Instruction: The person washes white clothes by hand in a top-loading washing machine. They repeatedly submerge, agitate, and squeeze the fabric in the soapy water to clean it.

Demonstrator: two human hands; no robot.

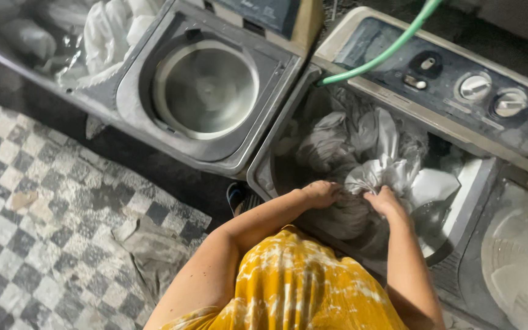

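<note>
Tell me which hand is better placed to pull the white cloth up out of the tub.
Right, probably. The right hand already grips the bunched white cloth, while the left hand rests on the grey laundry beside it.

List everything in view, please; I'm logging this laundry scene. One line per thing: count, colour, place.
wet laundry: one heap, grey and white, in the right machine's wash tub
washing machines: two, grey, side by side
spin drum: one, bare metal, left machine
hose: one, green, running into the right tub
dials: two, silver, right machine's panel
floor: checkered black and white, left
left hand: on the laundry
right hand: gripping a white cloth
</note>
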